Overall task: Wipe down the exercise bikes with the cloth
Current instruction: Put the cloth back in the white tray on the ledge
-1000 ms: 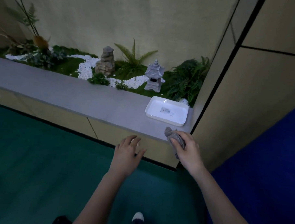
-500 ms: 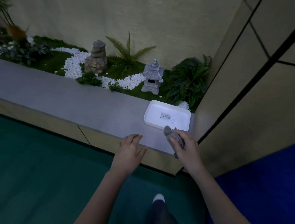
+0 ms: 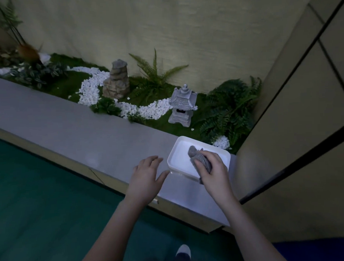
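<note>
So from the head view, there's not a single exercise bike anywhere in the shot, so I can't say whether any wiping has been done or how much is left. What you do see is the right hand (image 3: 215,171) with its fingers curled round a bunched-up grey cloth (image 3: 200,158), holding it over the inside of a white tray (image 3: 173,160) that sits on a grey ledge (image 3: 68,123) near the corner of the wall. Can't tell if the cloth is actually touching the bottom of the tray or just held above it. My guess is this is either the cloth being picked up at the start or put back at the end; the frame doesn't settle which. The left hand (image 3: 146,177) is empty, fingers spread and relaxed, over the ledge just beside the tray's left edge; whether it rests on the surface I can't tell. As for the cloth, it's a scrunched wad, long axis running from upper left down to lower right, with the free end poking up and away from the person and the lower end hanging below the hand. Behind the ledge there's a little garden with a stone lantern (image 3: 183,106), ferns and white pebbles (image 3: 90,90).
</note>
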`<state>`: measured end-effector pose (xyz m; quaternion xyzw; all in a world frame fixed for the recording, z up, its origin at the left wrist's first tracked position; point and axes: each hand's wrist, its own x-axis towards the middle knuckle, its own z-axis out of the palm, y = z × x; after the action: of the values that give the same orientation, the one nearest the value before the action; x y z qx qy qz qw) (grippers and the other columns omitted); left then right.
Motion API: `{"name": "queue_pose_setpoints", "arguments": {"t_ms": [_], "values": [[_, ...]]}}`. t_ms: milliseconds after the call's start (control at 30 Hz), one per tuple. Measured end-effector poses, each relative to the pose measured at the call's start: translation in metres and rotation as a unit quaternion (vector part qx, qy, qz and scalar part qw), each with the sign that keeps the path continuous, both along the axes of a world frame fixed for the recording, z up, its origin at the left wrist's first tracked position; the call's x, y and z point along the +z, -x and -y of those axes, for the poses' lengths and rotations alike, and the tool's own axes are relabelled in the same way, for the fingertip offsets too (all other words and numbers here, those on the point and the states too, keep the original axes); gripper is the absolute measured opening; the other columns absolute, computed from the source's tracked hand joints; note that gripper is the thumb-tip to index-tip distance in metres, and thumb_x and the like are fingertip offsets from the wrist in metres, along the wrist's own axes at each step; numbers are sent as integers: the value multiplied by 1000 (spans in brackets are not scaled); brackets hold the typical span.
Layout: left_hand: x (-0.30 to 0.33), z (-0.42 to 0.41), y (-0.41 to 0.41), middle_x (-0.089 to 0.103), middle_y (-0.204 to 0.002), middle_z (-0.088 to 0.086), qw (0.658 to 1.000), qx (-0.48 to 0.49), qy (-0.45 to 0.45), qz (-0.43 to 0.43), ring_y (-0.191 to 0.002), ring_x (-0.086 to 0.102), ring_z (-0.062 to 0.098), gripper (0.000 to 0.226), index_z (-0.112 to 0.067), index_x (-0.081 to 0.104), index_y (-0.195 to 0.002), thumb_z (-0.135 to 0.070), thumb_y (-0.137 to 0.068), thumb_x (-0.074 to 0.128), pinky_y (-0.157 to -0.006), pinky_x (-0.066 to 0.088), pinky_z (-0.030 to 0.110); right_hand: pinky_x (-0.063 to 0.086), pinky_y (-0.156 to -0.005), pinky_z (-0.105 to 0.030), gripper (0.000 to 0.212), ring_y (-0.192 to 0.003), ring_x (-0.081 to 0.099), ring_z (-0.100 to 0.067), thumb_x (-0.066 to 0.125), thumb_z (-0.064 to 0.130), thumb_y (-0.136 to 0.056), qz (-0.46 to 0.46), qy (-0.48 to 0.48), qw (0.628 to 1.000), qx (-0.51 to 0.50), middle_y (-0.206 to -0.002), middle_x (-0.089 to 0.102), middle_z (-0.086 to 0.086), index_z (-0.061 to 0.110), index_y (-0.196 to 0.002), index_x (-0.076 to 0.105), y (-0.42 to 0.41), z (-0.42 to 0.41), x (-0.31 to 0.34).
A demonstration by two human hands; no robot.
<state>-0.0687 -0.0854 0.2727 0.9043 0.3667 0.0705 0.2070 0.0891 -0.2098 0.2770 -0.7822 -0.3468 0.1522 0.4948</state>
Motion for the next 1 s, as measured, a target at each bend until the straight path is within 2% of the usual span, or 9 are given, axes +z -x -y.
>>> {"name": "queue_pose_setpoints", "arguments": {"t_ms": [267,400,433,500,667,733,833,933,1000], "values": [[6,-17,-72,46,-142,-2,998,-33,49,36,-131,38,17,47,-20,49,-136,-44,-96,46,-108,29,34,55,-71,-53,35,-98,58,-17,58,34,-87,-7,-21,1000,-8,-112,53,8,19,-118,61,-52,-20,0],[10,-30,-106,49,-139,-1,991,-63,101,66,-128,43,17,45,-18,51,-134,-43,-96,46,-107,34,35,56,-60,-33,30,-103,55,-15,64,20,-90,-11,-31,999,-25,-115,53,4,15,-119,61,-67,-32,1],[11,-33,-113,50,-138,-2,989,-69,111,70,-127,44,16,45,-19,52,-133,-43,-97,46,-106,35,35,55,-64,-29,29,-104,55,-14,64,18,-90,-4,-31,999,-29,-116,53,4,15,-120,60,-70,-35,1],[16,-40,-128,52,-134,-4,981,-75,158,86,-125,46,14,43,-19,55,-130,-44,-97,44,-105,36,33,53,-79,-32,30,-106,54,-12,65,19,-90,11,-29,999,-38,-117,53,4,16,-120,60,-77,-43,2],[39,-62,-158,68,-102,-15,897,-62,411,148,-104,58,1,47,-33,70,-97,-64,-86,37,-92,39,25,52,-86,-42,33,-111,53,-14,65,15,-89,21,-27,999,-38,-123,52,-1,14,-121,58,-88,-71,6],[45,-73,-167,72,-89,-12,872,-54,462,154,-92,63,-3,49,-29,73,-84,-64,-84,38,-89,41,23,52,-88,-41,36,-114,51,-13,65,15,-89,39,-20,998,-33,-127,52,0,15,-124,58,-89,-84,8],[41,-91,-179,73,-81,1,850,-59,495,172,-86,67,9,49,-14,73,-80,-52,-93,45,-92,46,30,50,-89,-32,38,-120,48,-10,65,17,-89,40,-17,998,-34,-130,51,5,19,-126,56,-91,-98,7],[34,-106,-189,70,-96,20,832,-46,522,185,-99,65,31,46,-4,71,-92,-44,-95,49,-97,47,42,50,-75,-15,37,-122,46,-6,63,19,-91,18,-19,999,-39,-133,47,7,22,-127,55,-91,-109,7],[28,-114,-195,68,-99,26,819,-33,539,194,-99,65,35,39,0,70,-96,-33,-97,50,-96,48,45,45,-76,-6,36,-124,43,-1,62,17,-92,-1,-25,999,-46,-135,46,8,22,-127,55,-92,-115,8]]}}
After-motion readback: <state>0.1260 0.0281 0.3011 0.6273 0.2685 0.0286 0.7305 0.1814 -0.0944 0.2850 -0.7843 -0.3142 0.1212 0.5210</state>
